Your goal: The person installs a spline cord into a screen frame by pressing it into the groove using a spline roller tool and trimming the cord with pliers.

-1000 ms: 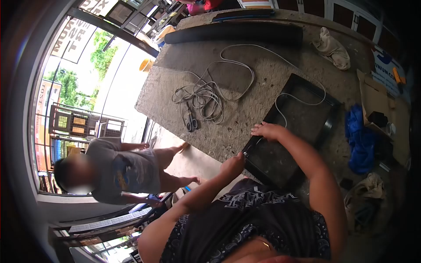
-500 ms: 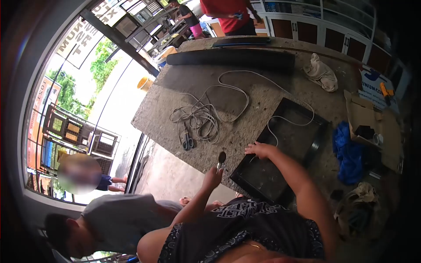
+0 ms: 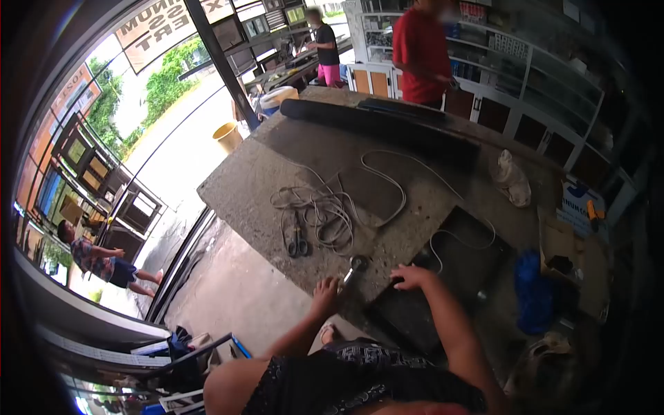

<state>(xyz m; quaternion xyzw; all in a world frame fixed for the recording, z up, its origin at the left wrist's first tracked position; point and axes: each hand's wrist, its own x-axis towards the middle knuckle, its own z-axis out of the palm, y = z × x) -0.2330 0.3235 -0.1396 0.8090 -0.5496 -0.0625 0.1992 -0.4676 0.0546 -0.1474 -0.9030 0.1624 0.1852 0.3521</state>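
At the near edge of the rough table (image 3: 238,173), my left hand (image 3: 326,294) rests with its fingers apart. A metal tool with a round head (image 3: 358,263) lies just beyond its fingertips. My right hand (image 3: 411,277), fingers spread, is on the left side of a black rectangular frame (image 3: 488,227). A thin grey cable (image 3: 324,220) lies tangled on the table, and one length of it loops over the frame. Scissors (image 3: 297,245) lie beside the tangle.
A dark roll (image 3: 380,124) lies along the far side. To the right are a whitish cloth (image 3: 512,178), an open cardboard box (image 3: 559,242) and a blue cloth (image 3: 532,294). A person in red (image 3: 422,55) stands behind the table; others are farther off.
My left hand, which held the tool up, is now lower at the table edge, with the tool on the table. The view has tilted up. The person in grey at left is out of view.
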